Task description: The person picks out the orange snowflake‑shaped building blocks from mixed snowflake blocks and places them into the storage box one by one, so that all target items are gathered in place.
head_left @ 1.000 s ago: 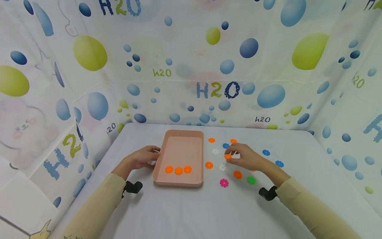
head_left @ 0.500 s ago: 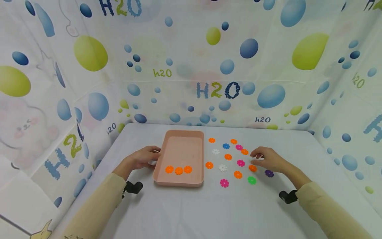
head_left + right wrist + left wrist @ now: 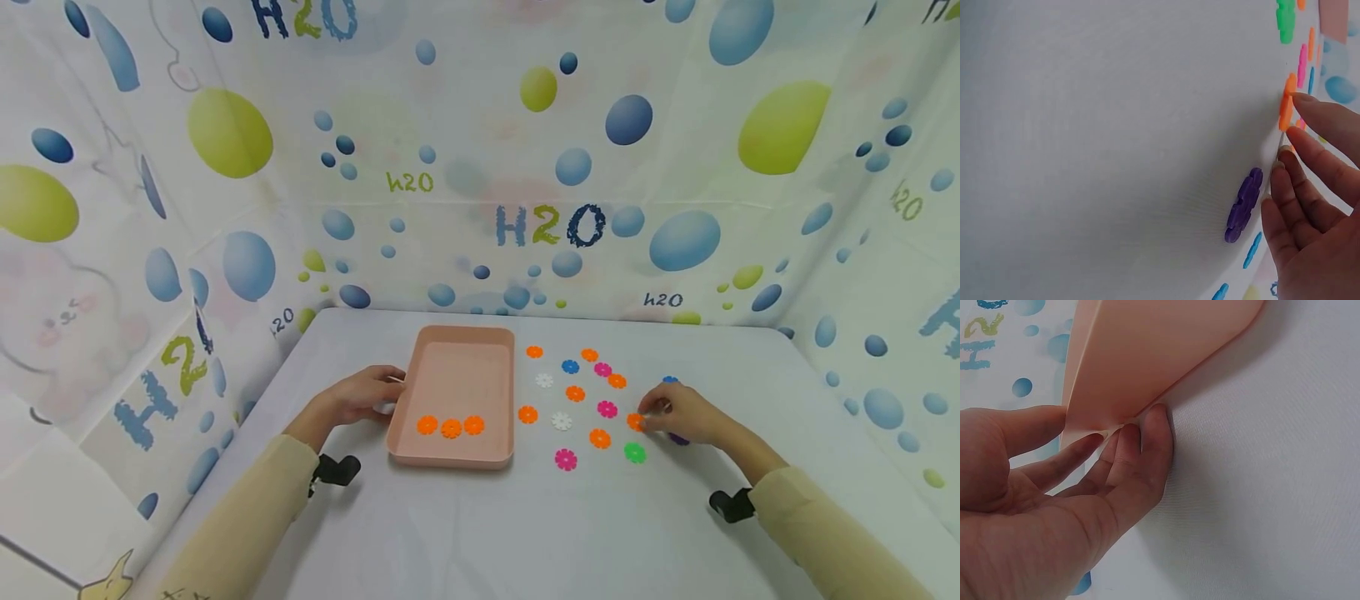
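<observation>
Head view: the right hand (image 3: 686, 415) was at the orange piece (image 3: 634, 422), right of the tray (image 3: 465, 367), thumb and forefinger pinching its edge! Traffic all round: a green piece (image 3: 635, 452) just nearer the person, a magenta piece (image 3: 607, 409) just left, a purple piece (image 3: 679, 439) partly hidden by the hand. The orange piece lay flat and round on the surface (image 3: 480, 533); the tray's long axis ran away from the person. Left wrist view: the left hand (image 3: 1079, 494) gripped the tray, thumb at the rim, fingers by the base. Right wrist view: the orange piece showed nearly edge-on, its length running up and down; the purple piece sat apart, below.
</observation>
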### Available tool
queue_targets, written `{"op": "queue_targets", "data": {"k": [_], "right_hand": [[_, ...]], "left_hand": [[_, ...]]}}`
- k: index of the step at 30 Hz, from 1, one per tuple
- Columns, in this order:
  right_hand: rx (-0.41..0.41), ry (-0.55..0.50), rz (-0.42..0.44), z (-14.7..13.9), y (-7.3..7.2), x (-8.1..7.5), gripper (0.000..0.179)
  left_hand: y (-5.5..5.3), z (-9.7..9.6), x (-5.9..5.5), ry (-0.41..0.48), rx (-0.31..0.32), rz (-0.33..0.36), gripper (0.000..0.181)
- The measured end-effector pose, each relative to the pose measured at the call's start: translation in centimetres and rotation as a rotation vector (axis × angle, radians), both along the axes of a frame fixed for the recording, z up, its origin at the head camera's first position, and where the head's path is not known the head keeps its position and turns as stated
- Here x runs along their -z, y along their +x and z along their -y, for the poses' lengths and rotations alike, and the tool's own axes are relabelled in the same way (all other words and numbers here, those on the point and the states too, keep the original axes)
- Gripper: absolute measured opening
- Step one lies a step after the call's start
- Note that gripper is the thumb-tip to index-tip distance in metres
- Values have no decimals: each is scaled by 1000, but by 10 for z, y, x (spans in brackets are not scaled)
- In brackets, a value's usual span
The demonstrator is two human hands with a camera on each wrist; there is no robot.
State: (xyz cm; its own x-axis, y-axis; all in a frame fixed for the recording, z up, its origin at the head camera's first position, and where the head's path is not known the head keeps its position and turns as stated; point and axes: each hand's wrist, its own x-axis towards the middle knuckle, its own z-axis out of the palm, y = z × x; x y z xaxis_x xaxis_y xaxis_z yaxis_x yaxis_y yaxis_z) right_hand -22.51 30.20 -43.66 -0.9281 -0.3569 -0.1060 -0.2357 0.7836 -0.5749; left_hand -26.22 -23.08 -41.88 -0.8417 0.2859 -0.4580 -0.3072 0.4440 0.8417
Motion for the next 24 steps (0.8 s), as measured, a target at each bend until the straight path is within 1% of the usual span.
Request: {"op": "queue_targets", "data": {"k": [5,14,21,22,24], "right_hand": [[-17,-10,31,1,1,-4,24],[-6,-7,67,4,-1,-6,20],[-33,-33,27,8,-4,-8,8],[-22,-35,24,9,-4,-9,7],[-23,-39,5,12,-4,-11,7]], "left_hand": [[-1,1,0,9,10,-5,52],[-2,2,4,10,12,-12,52],[-1,2,2,4,9,-2,53],[-1,2,1,2,11,-2,53],[-1,2,1,-1,6,1,54]]}}
